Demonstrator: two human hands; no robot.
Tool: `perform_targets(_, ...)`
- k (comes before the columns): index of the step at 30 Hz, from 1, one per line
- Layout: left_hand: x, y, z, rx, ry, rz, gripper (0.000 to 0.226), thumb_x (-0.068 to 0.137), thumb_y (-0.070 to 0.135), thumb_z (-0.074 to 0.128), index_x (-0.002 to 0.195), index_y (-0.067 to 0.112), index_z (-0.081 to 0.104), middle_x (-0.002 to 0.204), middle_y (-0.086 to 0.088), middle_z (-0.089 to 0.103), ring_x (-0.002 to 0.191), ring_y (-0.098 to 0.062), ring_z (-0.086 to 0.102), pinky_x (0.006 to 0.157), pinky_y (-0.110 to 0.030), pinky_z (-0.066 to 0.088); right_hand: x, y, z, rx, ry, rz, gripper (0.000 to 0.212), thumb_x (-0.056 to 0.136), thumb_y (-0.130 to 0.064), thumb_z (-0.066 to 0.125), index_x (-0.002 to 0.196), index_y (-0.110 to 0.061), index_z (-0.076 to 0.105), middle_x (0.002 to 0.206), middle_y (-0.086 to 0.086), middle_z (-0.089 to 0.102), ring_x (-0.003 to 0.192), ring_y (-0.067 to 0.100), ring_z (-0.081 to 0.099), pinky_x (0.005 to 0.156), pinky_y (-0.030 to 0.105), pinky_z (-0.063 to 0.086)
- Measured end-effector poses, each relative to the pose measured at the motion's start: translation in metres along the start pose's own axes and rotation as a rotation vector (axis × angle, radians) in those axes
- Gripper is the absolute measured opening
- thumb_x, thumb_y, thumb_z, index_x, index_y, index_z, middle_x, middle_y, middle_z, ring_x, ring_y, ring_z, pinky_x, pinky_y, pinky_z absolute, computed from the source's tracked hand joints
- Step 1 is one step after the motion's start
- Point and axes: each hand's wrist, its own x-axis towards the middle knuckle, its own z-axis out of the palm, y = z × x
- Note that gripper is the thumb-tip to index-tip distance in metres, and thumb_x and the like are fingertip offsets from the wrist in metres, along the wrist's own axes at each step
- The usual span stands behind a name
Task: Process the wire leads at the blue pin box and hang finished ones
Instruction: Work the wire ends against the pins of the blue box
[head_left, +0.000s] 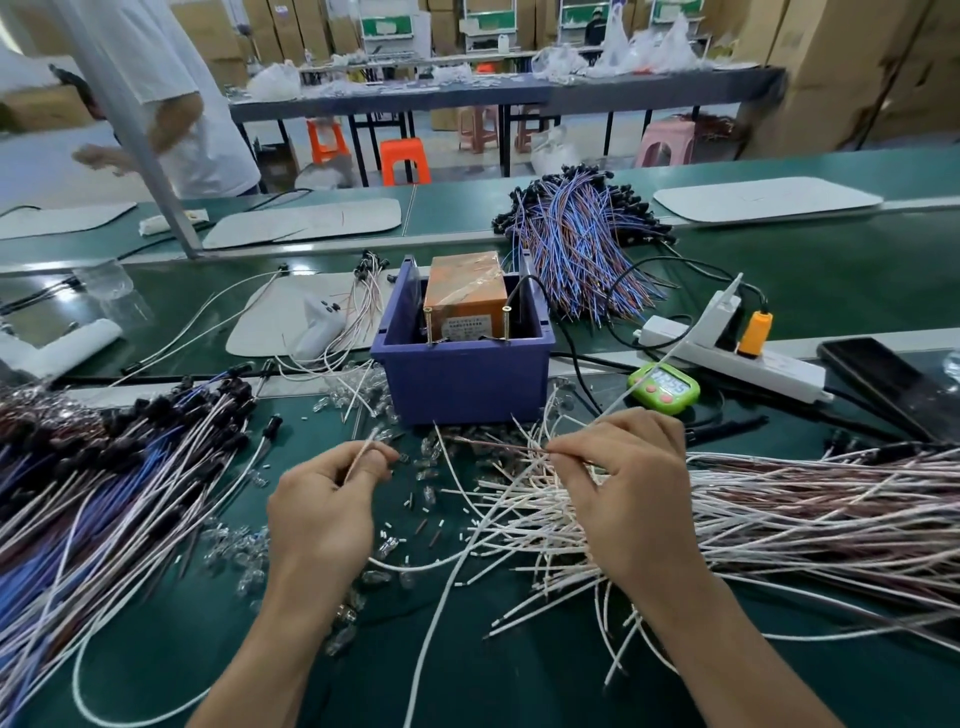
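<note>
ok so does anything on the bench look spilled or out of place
yes: small clear bulbs and cut sleeve bits lie scattered loose on the green mat in front of the blue box, around the wire leads, not in any container

A blue pin box (461, 382) (orange block (466, 291) inside) sits on green bench (519, 675), white wire leads (545, 499) nearby.

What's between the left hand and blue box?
In the head view, little clear bulbs lie scattered on the green table from left hand to blue box.
</note>
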Motion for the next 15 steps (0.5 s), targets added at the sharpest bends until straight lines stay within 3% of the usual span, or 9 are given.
perform_targets(3,0.001,-0.001,-0.003,-0.033,-0.011,-0.052,0.034,0.105,0.037,0.054,0.081,0.044,0.077,0.062,0.001,0.064,0.052,-0.017,0.045,0.057,-0.031,0.036,-0.002,-0.002,-0.001,-0.042,0.024,-0.079,0.017,0.073,-0.014,0.093,0.085,-0.021,0.082,0.08,-0.014,0.074,0.085,0.013,0.053,0.092,0.031,0.03)
perform_targets(6,-0.006,0.002,-0.004,0.18,-0.01,0.007,0.047,0.097,0.06,0.035,0.078,0.044,0.074,0.046,0.014,0.054,0.051,-0.018,0.05,0.054,-0.032,0.034,-0.003,-0.013,0.002,-0.073,0.012,-0.195,0.017,0.073,-0.011,0.092,0.081,-0.022,0.082,0.08,-0.015,0.074,0.088,0.015,0.051,0.09,0.032,0.03)
perform_targets(8,-0.009,0.007,-0.006,0.175,0.005,0.061,0.042,0.092,0.061,0.037,0.081,0.047,0.074,0.044,0.011,0.052,0.05,-0.014,0.05,0.055,-0.034,0.037,-0.007,-0.022,0.006,-0.102,-0.073,-0.281,0.023,0.073,-0.003,0.087,0.081,-0.023,0.081,0.078,-0.015,0.073,0.083,0.015,0.051,0.085,0.032,0.03)
perform_targets(10,-0.012,0.011,-0.009,0.132,-0.007,0.141,0.028,0.085,0.058,0.049,0.084,0.047,0.075,0.052,0.008,0.06,0.056,-0.012,0.056,0.057,-0.035,0.044,-0.014,-0.034,0.013,-0.145,-0.212,-0.355,0.024,0.08,-0.001,0.071,0.08,-0.024,0.079,0.075,-0.013,0.071,0.076,0.015,0.052,0.081,0.033,0.032)
perform_targets(12,-0.016,0.014,-0.01,0.146,-0.164,0.215,0.021,0.074,0.049,0.059,0.083,0.045,0.077,0.06,0.007,0.067,0.055,-0.008,0.056,0.054,-0.026,0.044,-0.022,-0.042,0.022,-0.182,-0.337,-0.368,0.025,0.081,-0.007,0.059,0.072,-0.025,0.073,0.068,-0.011,0.064,0.069,0.017,0.054,0.077,0.034,0.036)
perform_targets(15,-0.021,0.015,-0.005,0.287,-0.461,0.273,0.025,0.068,0.035,0.066,0.088,0.046,0.076,0.055,0.011,0.059,0.048,-0.004,0.044,0.049,-0.023,0.037,-0.023,-0.043,0.03,-0.142,-0.422,-0.256,0.016,0.077,-0.011,0.073,0.071,-0.025,0.071,0.066,-0.007,0.062,0.065,0.018,0.058,0.069,0.031,0.048)
